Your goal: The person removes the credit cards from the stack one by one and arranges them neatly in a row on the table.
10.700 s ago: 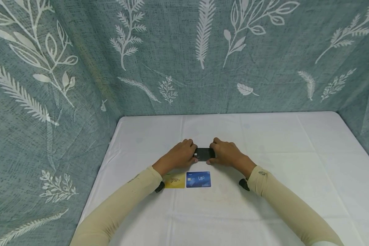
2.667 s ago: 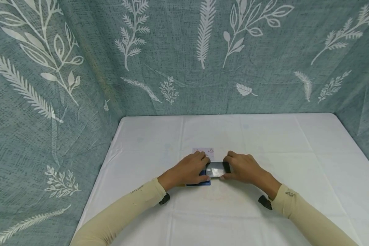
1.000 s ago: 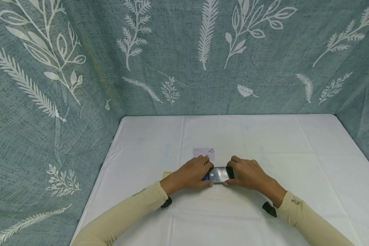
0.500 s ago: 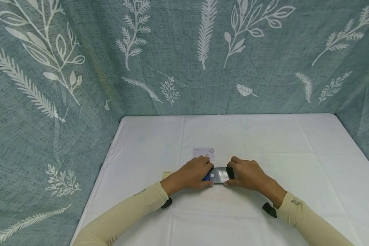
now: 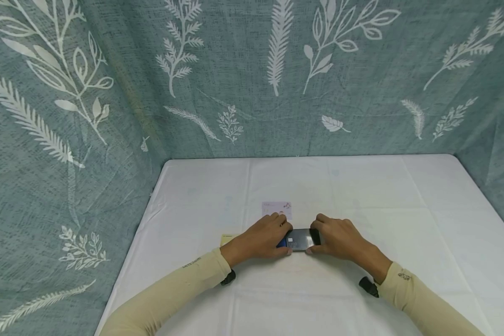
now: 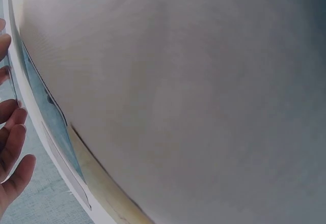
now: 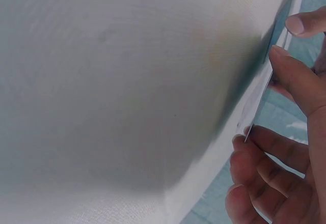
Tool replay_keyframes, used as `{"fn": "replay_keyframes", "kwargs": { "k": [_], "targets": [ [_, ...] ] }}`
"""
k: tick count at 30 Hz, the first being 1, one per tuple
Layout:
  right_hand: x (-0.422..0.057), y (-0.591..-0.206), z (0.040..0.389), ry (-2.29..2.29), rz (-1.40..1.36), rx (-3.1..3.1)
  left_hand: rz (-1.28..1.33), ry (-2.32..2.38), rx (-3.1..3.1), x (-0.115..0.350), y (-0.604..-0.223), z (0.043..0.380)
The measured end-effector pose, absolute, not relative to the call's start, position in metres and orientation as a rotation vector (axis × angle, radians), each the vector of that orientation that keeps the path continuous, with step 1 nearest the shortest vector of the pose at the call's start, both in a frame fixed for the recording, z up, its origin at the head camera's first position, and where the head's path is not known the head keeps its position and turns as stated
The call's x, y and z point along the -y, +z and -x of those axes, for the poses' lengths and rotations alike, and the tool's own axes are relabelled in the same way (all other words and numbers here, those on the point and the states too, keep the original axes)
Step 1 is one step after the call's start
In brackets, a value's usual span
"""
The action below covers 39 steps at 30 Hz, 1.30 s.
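Between my two hands is a dark card marked VIP (image 5: pixel 300 239), held level close over the white table. My left hand (image 5: pixel 266 238) pinches its left end, thumb on the near edge and fingers on the far edge. The right hand (image 5: pixel 335 235) pinches the right end the same way. Under the left hand, a blue card (image 5: pixel 282 243) shows only as a sliver; the left wrist view shows more of that blue card (image 6: pixel 46 96). A yellow card (image 5: pixel 228 239) is mostly hidden under the left wrist. In the right wrist view the dark card (image 7: pixel 259 109) appears edge-on.
A pale lilac card (image 5: pixel 276 208) lies just behind the left hand on the white tablecloth (image 5: pixel 386 196). Black wrist cameras hang under both sleeves (image 5: pixel 185 273). A leaf-patterned teal curtain (image 5: pixel 252 84) encloses the table's back and sides.
Since the earliest frame both hands have brought the dark card nearer and rightward, uncovering the lilac card; the left hand now covers most of the blue card. Over the last second they hold nearly still.
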State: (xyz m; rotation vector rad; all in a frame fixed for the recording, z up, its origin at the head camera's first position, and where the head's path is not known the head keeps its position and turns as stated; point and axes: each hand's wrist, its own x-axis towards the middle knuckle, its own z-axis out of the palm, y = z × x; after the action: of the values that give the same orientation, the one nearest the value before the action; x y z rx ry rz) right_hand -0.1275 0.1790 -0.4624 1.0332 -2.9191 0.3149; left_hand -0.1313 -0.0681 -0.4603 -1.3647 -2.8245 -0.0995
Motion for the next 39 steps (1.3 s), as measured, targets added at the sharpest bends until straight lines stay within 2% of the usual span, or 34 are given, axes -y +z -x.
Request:
{"fn": "replay_keyframes", "kwargs": {
  "k": [39],
  "targets": [
    [-0.1816, -0.4631, 0.1263, 0.348, -1.049, 2.936, 1.369, -0.024, 2.858, 0.0638, -0.4571, 0.1291]
  ]
}}
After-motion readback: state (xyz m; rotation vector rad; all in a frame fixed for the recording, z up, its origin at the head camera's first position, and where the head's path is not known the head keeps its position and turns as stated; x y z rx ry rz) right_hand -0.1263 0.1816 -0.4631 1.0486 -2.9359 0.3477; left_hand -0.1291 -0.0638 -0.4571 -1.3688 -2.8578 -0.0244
